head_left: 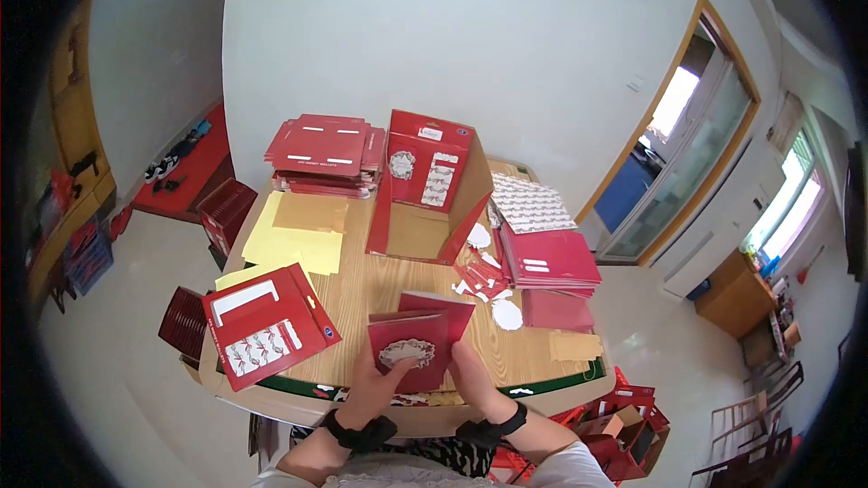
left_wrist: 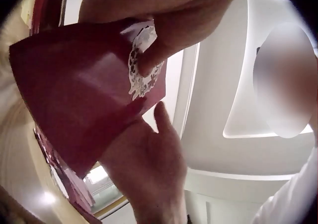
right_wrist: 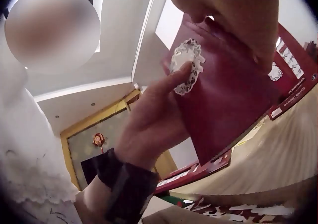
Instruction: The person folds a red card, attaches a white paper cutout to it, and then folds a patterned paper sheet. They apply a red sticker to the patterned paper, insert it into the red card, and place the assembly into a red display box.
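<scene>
Over the table's near edge, both hands hold a red card wallet upright. An ornate white oval label sits on its front. My left hand grips the left side, thumb pressed on the label, fingers hidden behind. A second dark red panel stands behind and to the right of the front one. My right hand holds the right side; in the left wrist view its palm faces the wallet and its fingers go out of sight behind the card.
Behind the hands stands an open red display box. Red flat boxes are piled back left, beside yellow sheets. A red printed package lies at left. On the right are stacked red folders, paper scraps and a white scalloped label.
</scene>
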Demonstrator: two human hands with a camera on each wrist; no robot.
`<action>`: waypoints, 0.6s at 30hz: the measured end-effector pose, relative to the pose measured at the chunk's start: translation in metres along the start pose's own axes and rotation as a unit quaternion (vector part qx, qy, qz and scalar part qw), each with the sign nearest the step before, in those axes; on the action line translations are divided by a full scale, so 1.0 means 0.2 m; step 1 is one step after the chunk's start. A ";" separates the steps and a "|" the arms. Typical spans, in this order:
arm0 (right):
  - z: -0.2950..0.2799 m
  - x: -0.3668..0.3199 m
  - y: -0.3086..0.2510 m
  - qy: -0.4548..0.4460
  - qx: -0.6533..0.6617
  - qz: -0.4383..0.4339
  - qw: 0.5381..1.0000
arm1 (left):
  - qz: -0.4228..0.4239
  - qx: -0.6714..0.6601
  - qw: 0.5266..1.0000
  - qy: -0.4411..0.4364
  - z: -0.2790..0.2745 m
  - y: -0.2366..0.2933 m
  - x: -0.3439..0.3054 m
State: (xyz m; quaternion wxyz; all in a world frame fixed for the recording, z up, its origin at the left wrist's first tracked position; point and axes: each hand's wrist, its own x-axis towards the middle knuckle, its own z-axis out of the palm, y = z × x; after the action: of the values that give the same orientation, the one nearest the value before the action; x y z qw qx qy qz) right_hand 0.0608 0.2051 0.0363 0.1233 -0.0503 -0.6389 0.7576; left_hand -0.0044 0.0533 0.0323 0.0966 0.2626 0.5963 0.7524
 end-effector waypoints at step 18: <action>-0.07 -0.02 0.21 -0.030 -0.197 -0.099 0.975 | 0.088 0.025 0.990 -0.105 0.07 -0.15 0.05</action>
State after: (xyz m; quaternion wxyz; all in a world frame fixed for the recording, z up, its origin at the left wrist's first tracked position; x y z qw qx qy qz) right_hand 0.0634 0.2102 -0.0084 0.1655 0.0126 -0.7812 0.6018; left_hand -0.0110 0.0774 0.0083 0.0851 0.3941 0.5760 0.7111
